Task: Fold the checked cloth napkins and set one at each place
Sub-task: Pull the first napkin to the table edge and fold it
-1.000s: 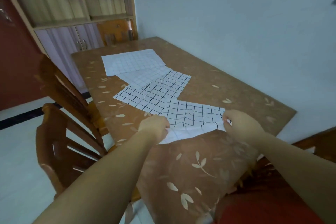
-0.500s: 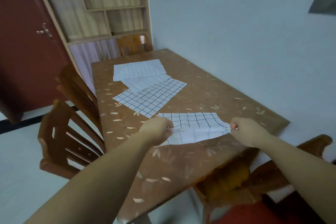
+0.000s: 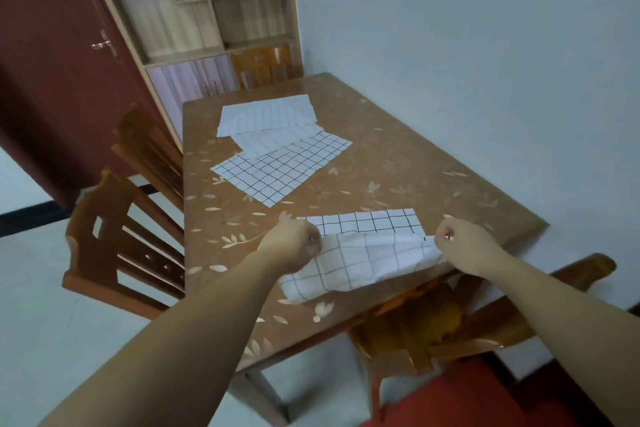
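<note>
Tabletop (image 3: 398, 163) holds the napkin (image 3: 363, 253), stretched between pinching left hand (image 3: 294, 244) and right hand (image 3: 462, 243).

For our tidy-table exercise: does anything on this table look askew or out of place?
Yes: the spare napkins lie unfolded on the table, overlapping at skewed angles. The near napkin is only partly folded.
</note>
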`<action>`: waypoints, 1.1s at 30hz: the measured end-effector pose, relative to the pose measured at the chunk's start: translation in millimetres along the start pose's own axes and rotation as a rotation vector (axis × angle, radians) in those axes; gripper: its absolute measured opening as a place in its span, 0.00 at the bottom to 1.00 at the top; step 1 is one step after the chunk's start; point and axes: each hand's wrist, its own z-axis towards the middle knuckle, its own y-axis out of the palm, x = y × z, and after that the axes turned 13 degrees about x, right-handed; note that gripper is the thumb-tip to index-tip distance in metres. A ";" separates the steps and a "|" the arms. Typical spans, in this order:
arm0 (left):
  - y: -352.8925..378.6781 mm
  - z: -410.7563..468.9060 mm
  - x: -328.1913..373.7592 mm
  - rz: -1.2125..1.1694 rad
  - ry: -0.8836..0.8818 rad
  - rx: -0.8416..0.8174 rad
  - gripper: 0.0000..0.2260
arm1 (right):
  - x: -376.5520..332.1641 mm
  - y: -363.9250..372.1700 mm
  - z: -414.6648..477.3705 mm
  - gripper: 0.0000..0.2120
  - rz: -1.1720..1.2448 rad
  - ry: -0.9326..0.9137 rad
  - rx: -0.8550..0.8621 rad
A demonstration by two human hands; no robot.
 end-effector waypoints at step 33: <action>148.0 92.5 6.8 0.002 -0.017 -0.090 0.18 | 58.7 133.6 191.6 0.10 -0.072 0.098 -0.150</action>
